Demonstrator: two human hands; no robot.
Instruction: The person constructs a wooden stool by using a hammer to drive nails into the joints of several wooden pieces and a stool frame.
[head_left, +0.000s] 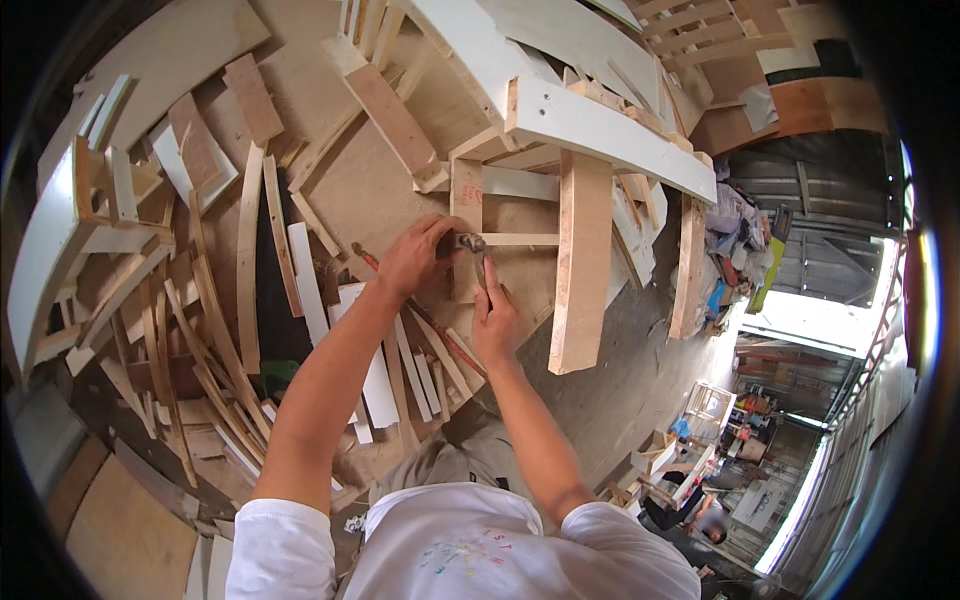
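Brown board (365, 190) — strips (378, 390) near hammer (474, 243)

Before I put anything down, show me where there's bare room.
Two patches look open: the tan sheet between the thick brown plank and the left hand, and the grey floor just right of the wide pale board. The left side is crowded with wood strips.

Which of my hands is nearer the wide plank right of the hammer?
Right. Your right hand, gripping the hammer, is left of the plank, not touching it; your left hand is farther left.
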